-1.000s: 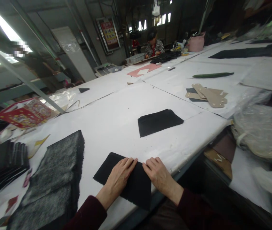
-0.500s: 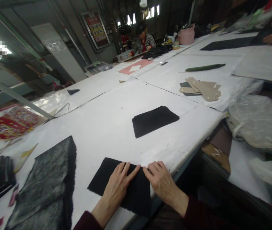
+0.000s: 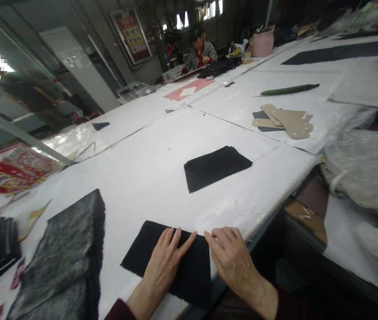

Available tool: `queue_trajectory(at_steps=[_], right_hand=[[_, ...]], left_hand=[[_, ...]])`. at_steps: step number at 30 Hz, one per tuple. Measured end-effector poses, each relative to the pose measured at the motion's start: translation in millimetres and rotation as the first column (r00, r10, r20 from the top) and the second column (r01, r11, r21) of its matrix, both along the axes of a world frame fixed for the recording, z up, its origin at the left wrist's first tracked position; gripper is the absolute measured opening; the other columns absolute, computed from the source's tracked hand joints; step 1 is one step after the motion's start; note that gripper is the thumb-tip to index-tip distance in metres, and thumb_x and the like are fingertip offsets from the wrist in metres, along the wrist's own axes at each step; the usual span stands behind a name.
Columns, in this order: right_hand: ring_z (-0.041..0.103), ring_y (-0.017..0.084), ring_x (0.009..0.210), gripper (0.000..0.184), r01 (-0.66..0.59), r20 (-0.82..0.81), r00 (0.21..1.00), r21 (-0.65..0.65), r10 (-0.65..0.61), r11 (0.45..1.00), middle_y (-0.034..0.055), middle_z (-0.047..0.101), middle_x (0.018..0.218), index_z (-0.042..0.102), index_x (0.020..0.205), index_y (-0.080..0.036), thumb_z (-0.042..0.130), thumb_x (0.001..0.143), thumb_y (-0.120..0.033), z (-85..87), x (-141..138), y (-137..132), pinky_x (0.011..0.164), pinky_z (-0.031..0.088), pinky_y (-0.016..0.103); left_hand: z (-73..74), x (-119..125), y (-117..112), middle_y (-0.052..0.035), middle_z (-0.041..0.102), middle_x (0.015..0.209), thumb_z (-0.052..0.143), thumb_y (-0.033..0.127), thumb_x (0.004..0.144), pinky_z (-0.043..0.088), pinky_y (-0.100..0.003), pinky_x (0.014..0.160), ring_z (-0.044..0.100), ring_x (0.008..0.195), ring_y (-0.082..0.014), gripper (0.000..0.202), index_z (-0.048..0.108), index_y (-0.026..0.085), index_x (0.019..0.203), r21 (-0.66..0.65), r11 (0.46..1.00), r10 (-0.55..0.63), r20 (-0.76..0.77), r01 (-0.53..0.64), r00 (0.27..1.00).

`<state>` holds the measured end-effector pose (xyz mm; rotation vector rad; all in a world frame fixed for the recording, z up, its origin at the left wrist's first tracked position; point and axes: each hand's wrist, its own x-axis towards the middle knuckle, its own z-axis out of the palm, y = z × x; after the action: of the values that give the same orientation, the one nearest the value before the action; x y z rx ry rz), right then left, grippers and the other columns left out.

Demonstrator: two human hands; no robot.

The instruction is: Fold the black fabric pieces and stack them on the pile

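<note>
Under the left hand (image 3: 165,258), flat and splayed, the black cloth (image 3: 190,275) seems to overhang the worktop (image 3: 138,178); the right hand (image 3: 232,253) curls at the cloth's corner (pinching? I can't tell), so an uneven tug could skew it

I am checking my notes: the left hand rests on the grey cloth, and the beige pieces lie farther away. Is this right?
No: the left hand rests on the near black cloth, not the grey cloth, as the head view shows; the beige pieces do lie farther away.

Black fabric (image 3: 193,278), flat, overhanging the table (image 3: 142,178)
</note>
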<state>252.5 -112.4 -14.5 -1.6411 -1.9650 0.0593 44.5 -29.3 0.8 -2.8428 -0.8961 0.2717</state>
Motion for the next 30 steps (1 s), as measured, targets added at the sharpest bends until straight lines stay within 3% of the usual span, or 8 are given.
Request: queue_trajectory(at_steps=[5,11,15,18,22,26,28,30], right_hand=[[0.051,0.025,0.098,0.036,-0.021,0.047,0.999,-0.07,0.024,0.997,0.0098,0.06,0.109,0.052,0.129,-0.016,0.053,0.094,-0.023,-2.5,-19.9,10.1,0.091,0.035,0.045],[0.053,0.025,0.102,0.038,-0.035,0.101,0.994,-0.029,0.038,0.999,0.0098,0.06,0.117,0.05,0.131,-0.017,0.053,0.093,-0.02,-11.7,-13.8,5.7,0.094,0.033,0.047],[0.053,0.025,0.096,0.031,-0.048,0.073,0.996,-0.035,0.05,0.998,0.0085,0.061,0.107,0.055,0.123,-0.019,0.053,0.092,-0.019,-5.9,-13.1,11.7,0.091,0.034,0.046],[0.053,0.023,0.089,0.02,-0.055,0.005,0.998,-0.049,0.055,0.997,0.0051,0.062,0.097,0.059,0.11,-0.023,0.055,0.09,-0.019,-2.0,-17.4,24.1,0.086,0.036,0.042],[0.054,0.023,0.096,0.038,-0.085,-0.045,0.995,-0.019,0.084,0.996,0.0044,0.062,0.113,0.056,0.116,-0.026,0.069,0.081,-0.024,-12.6,-22.0,42.0,0.085,0.038,0.039],[0.059,0.02,0.09,0.025,-0.184,-0.134,0.978,-0.168,0.162,0.968,-0.0015,0.067,0.098,0.057,0.087,-0.025,0.075,0.07,-0.019,-31.0,-10.4,50.7,0.075,0.04,0.03],[0.06,0.015,0.077,0.028,-0.215,-0.235,0.961,-0.304,0.146,0.928,-0.0054,0.066,0.082,0.057,0.089,-0.025,0.068,0.069,-0.01,-27.7,6.4,55.0,0.068,0.04,0.025],[0.059,0.012,0.07,0.041,-0.234,-0.342,0.935,-0.398,0.094,0.887,-0.0075,0.065,0.077,0.057,0.104,-0.027,0.058,0.07,-0.004,-10.7,31.7,66.6,0.063,0.04,0.021]], left_hand=[[1.1,-4.0,2.3,-0.009,0.046,0.14,0.045,0.003,0.083,0.034,-0.049,0.111,0.044,0.126,-0.0284,0.081,0.019,0.034,0.153,-0.05,0.999,0.013,0.035,-0.011,0.999],[4.9,-45.1,26.6,-0.0088,0.047,0.143,0.041,-0.007,0.071,0.031,-0.045,0.113,0.045,0.126,-0.0256,0.082,0.034,0.021,0.149,-0.077,0.988,0.143,0.076,-0.137,0.987],[15.5,-60.7,53.0,-0.0067,0.057,0.13,0.04,0.003,0.087,0.039,-0.041,0.104,0.054,0.114,-0.022,0.052,0.053,0.023,0.132,-0.144,0.963,0.249,0.166,-0.226,0.954],[25.2,-54.5,65.6,-0.0049,0.062,0.113,0.048,0.026,0.095,0.045,-0.038,0.091,0.058,0.1,-0.0213,0.021,0.063,0.024,0.109,-0.224,0.931,0.338,0.224,-0.29,0.914],[30.9,-43.3,60.5,-0.0042,0.061,0.099,0.053,0.026,0.092,0.044,-0.034,0.082,0.057,0.091,-0.0208,0.01,0.06,0.021,0.088,-0.296,0.916,0.341,0.219,-0.271,0.914],[30.4,-38.9,47.9,-0.0028,0.064,0.088,0.044,0.031,0.097,0.043,-0.032,0.077,0.059,0.084,-0.0199,0.017,0.056,0.021,0.088,-0.45,0.861,0.378,0.249,-0.239,0.892],[31.5,-32.0,49.5,-0.0018,0.066,0.09,0.047,0.031,0.094,0.044,-0.03,0.076,0.061,0.084,-0.019,0.012,0.056,0.023,0.095,-0.547,0.803,0.44,0.278,-0.236,0.854],[34.3,-16.4,60.0,-0.0012,0.068,0.096,0.053,0.026,0.089,0.045,-0.029,0.079,0.062,0.088,-0.0183,0.019,0.057,0.025,0.108,-0.608,0.766,0.484,0.331,-0.21,0.81]])
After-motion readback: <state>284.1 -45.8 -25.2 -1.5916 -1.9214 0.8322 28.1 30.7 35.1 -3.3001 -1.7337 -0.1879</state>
